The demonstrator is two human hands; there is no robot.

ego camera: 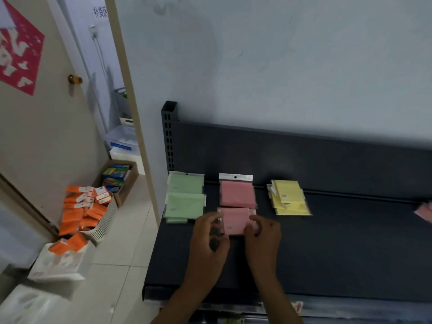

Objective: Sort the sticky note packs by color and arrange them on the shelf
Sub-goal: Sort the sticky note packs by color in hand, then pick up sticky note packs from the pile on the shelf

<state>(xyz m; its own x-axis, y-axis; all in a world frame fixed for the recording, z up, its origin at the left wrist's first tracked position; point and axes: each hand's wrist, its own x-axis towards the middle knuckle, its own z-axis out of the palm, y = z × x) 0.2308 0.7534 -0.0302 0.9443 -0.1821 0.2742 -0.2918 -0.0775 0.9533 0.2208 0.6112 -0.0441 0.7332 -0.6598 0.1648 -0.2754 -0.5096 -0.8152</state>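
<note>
A person is bending over a dark shelf, both hands working on a pink pack of sticky notes lying at the front of the pink column. The left hand is curling its fingers around the pack's left edge, and the right hand is pinching the right edge, so the pack is being gripped from both sides while it is resting flat on the shelf. Just behind it, another pink pack is sitting with its white hang tab pointing toward the back panel. To the left, green packs are lying in a column of their own; to the right, yellow packs are sitting in a looser, fanned pile. One more pink item is showing at the far right edge, well apart from the rest and apparently not yet sorted.

The risk from here appears to lie in the slippery plastic sleeves: a nudge forward from either hand could be pushing the rear pink pack out of line, and the left hand, working near the green column, could be knocking its front pack askew. The yellow pile, already uneven, looks the likeliest to slide if the shelf is jolted.

On the floor to the left, orange boxes are spilling over a white basket.
</note>
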